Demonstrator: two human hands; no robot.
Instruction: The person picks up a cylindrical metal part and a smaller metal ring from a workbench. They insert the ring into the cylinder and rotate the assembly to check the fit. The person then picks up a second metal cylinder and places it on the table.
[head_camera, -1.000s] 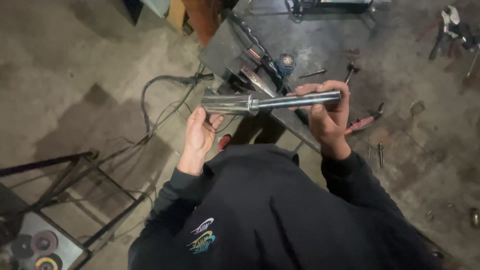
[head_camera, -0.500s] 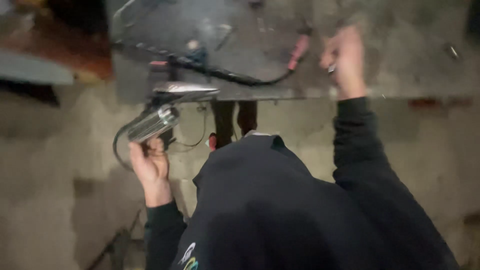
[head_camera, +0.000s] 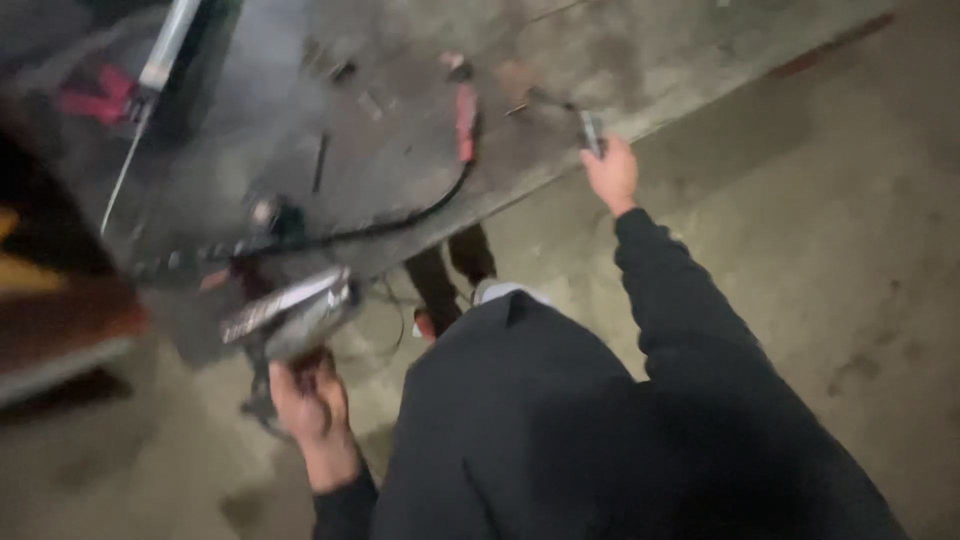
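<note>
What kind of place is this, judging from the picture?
Probably a metal workshop or garage: a scuffed steel worktable with a black cable across it, a bare concrete floor, and a shiny metal part in the left hand.

The only label I can make out is a pale strip with dark markings (head_camera: 285, 302) along the metal cylinder (head_camera: 300, 320) in my left hand (head_camera: 312, 405); it is too blurred to tell more

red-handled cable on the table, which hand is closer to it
Right. The right hand reaches over the table edge beside the red-handled cable; the left hand holds a metal piece below the table edge, farther off.
</note>
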